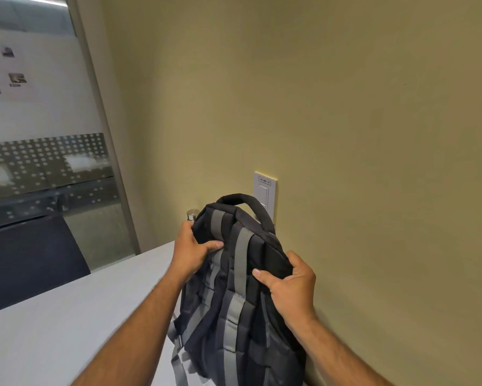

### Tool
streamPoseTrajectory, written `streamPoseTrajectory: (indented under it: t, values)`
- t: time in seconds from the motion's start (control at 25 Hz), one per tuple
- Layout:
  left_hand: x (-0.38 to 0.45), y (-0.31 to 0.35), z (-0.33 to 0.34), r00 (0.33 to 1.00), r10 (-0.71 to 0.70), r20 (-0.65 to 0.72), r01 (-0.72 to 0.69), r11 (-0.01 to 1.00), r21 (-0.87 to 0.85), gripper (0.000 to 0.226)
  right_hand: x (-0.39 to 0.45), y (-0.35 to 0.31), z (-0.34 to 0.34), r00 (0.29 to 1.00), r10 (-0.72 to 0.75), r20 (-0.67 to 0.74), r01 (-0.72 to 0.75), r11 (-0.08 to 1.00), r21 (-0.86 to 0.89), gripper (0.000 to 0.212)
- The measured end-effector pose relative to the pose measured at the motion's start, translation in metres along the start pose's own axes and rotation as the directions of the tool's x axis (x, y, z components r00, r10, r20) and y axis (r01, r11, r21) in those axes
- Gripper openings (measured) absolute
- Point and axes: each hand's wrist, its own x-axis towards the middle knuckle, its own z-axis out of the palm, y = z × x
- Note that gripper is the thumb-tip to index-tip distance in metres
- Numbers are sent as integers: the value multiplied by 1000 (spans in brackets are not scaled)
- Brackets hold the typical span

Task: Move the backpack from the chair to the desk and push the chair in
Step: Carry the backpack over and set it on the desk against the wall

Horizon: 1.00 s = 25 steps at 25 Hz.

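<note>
A black backpack (242, 310) with grey straps stands upright over the white desk (61, 324), its strap side facing me, close to the yellow wall. My left hand (191, 253) grips its upper left side, thumb pressed on the back panel. My right hand (288, 285) grips its upper right edge. A metal bottle cap (192, 214) pokes out behind the bag's top left corner. The chair is out of view.
A white switch plate (265, 192) sits on the yellow wall (345, 135) just behind the backpack's handle. A frosted glass partition (39, 162) with a grey frame stands at the left, beyond the desk's far edge.
</note>
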Motion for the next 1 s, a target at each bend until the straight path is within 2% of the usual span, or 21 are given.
streamPoseTrajectory:
  t: [0.2,0.48,0.56,0.64,0.76,0.8,0.88,1.0]
  values:
    - [20,-22,17,997,-28,71,29,1000,-8,62,1,25,4,998,40,-58,-43,997,-64,35]
    - [29,-39,28,989,-54,137,53,999,5,71,0,41,-6,986,81,-147,-106,979,-175,45]
    - [26,-41,32,987,-43,152,39,999,29,74,-1,44,-12,975,101,-197,-143,966,-216,46]
    - [23,-42,34,987,-7,161,-2,998,59,82,0,41,-15,975,91,-203,-144,955,-261,57]
    - [17,-42,28,980,71,184,-102,981,163,95,-2,30,-16,991,12,-137,-60,934,-352,88]
    - [14,-43,25,978,100,182,-139,965,221,96,-3,26,-16,993,-33,-112,-11,927,-374,92]
    - [6,-46,17,972,181,152,-226,903,366,88,-2,14,-15,989,-133,-66,95,909,-406,90]
    - [-7,-48,1,938,329,114,-328,729,600,76,5,-11,-12,966,-260,14,238,860,-451,83]
